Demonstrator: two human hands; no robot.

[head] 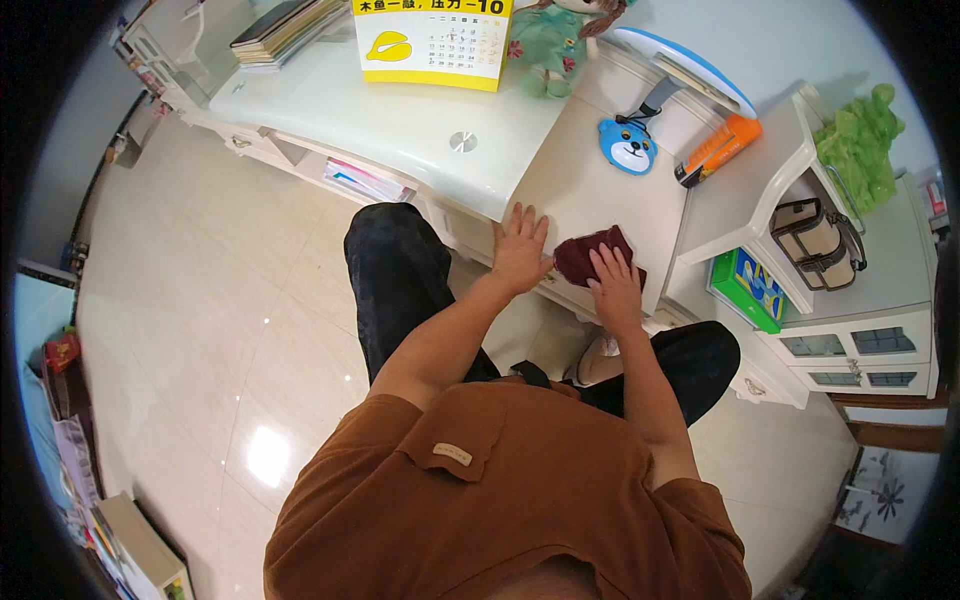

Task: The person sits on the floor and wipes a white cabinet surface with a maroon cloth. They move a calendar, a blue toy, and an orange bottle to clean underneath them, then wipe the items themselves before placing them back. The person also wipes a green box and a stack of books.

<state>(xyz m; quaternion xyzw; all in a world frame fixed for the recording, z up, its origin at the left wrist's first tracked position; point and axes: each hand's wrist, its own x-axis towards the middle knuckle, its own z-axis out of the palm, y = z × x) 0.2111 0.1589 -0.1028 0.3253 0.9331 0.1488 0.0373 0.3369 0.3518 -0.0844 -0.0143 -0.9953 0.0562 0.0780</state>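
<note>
A dark maroon cloth lies folded or bunched near the front edge of the white desk. My right hand rests on the cloth's right part, palm down, fingers slightly spread. Whether it grips the fabric cannot be told. Just left of the cloth, my left hand lies flat at the desk's edge, fingers apart and holding nothing; its thumb tip is close to the cloth's left edge.
Behind the hands are a blue bear-face item, an orange can, a desk calendar and a doll. At right, a shelf holds a beige bag and a green box. Stacked books stand at upper left.
</note>
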